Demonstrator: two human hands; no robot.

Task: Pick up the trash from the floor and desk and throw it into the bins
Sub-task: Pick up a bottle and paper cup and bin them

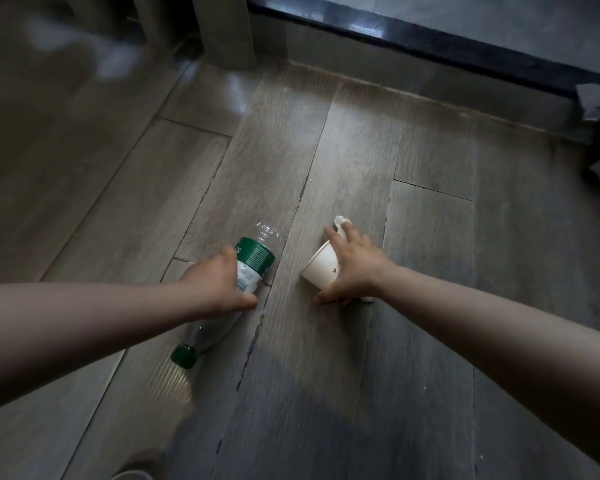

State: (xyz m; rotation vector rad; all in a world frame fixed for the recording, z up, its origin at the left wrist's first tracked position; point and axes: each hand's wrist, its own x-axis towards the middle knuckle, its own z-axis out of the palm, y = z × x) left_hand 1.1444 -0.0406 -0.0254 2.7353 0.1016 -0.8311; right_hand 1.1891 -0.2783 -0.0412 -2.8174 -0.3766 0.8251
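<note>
Plastic bottle (257, 258) w/ green label lies on its side on the wood-plank floor (326, 375), left of centre, green cap (184, 356) pointing near-left, clear base far-right. Left hand (219, 287) is clamped round its middle, thumb on the near side. Just right of it a white paper cup (321, 268) lies tipped over, mouth facing near-left. Right hand (357, 265) wraps over the cup, fingers spread, thumb on the near side. White crumpled paper (342, 223) sits at the fingertips, far side. Dark ledge (430, 43) runs along the far right.

Dark sill (430, 41) upper right; caster (595, 176), perhaps.
</note>
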